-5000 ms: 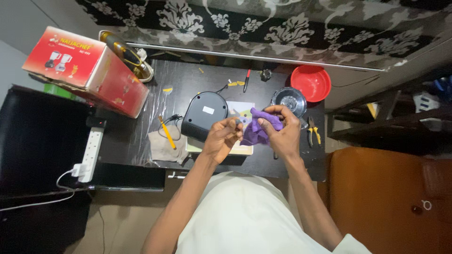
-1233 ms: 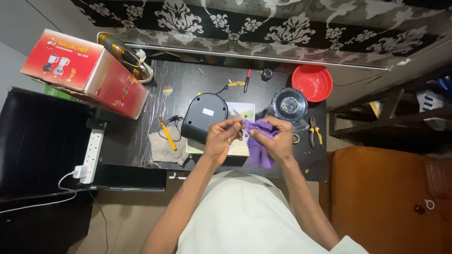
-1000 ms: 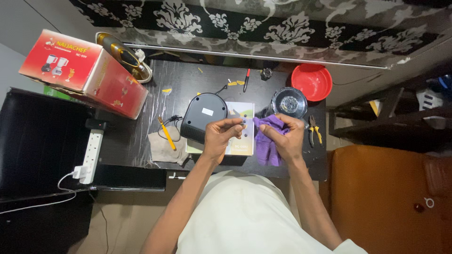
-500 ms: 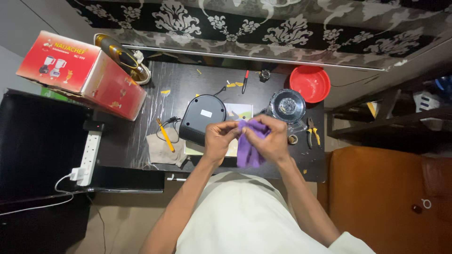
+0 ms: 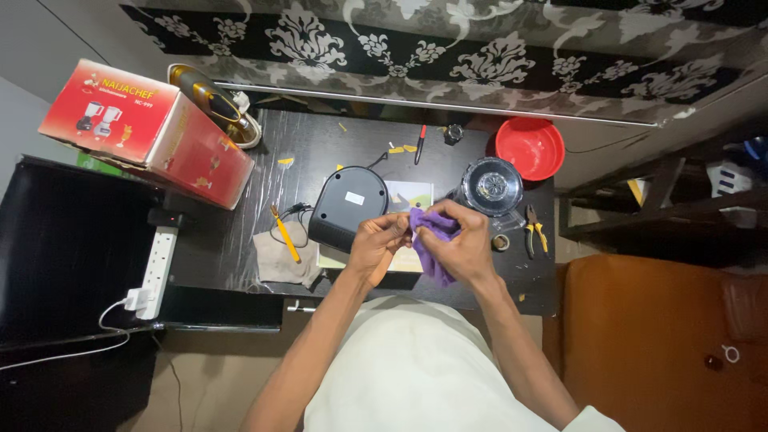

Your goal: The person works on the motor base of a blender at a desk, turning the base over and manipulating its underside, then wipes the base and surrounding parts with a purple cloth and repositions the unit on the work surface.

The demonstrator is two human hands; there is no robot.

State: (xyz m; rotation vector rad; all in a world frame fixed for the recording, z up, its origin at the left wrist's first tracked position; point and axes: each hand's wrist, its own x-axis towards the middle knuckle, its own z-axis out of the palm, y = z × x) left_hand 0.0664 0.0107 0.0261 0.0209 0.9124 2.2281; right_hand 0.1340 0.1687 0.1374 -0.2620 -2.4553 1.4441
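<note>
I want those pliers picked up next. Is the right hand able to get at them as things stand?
Probably yes, once freed: the right hand holds the purple cloth, but the yellow-handled pliers lie uncovered on the table just beside it, with only a small tape roll between.

Both forearms converging forward, left hand (image 5: pixel 378 242) and right hand (image 5: pixel 462 244) fingers curled, fingertips nearly meeting.

I see a red cardboard box (image 5: pixel 148 132) with pictured appliances at the desk's left end, and what looks like a small white label (image 5: pixel 354 198) atop the dark blender base (image 5: pixel 348 210).
</note>
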